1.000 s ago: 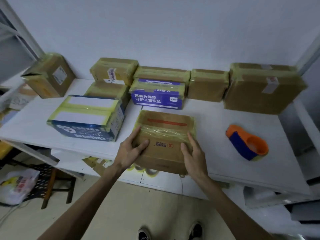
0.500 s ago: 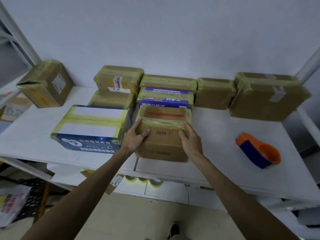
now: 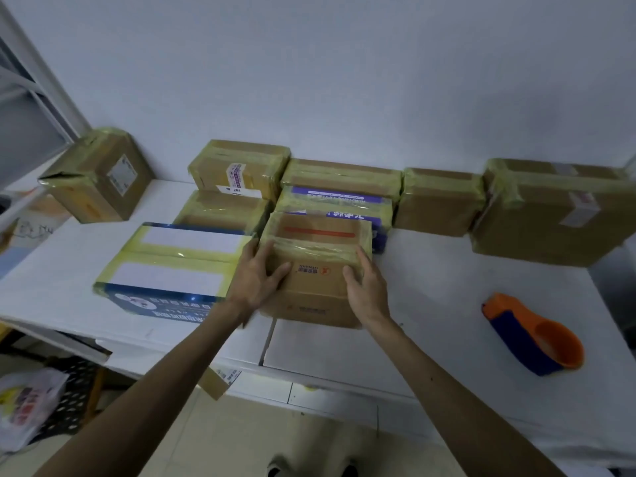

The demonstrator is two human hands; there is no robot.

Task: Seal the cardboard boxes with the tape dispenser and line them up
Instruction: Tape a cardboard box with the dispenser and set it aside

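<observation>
Head view: both hands are on one small cardboard box [image 3: 315, 270].
Grip, left hand [image 3: 256, 280]: clasps the box's left side, thumb laid across the taped top.
Grip, right hand [image 3: 366, 287]: clasps the box's right side, fingers curled at the top edge, thumb on the near face.
Held box: sits between the two hands on the white table [image 3: 430, 304]. Yellowish tape over the top, red stripe on the far part.
Just left of left hand: blue-and-white box [image 3: 172, 263], close against the held box; contact cannot be told.
Just beyond the fingertips: purple-printed box [image 3: 339, 204], taped.
Farther beyond: row of taped boxes [image 3: 440, 201] against the wall.
Well right of right hand: orange-and-blue tape dispenser [image 3: 533, 335], lying on the table, apart from both hands.
</observation>
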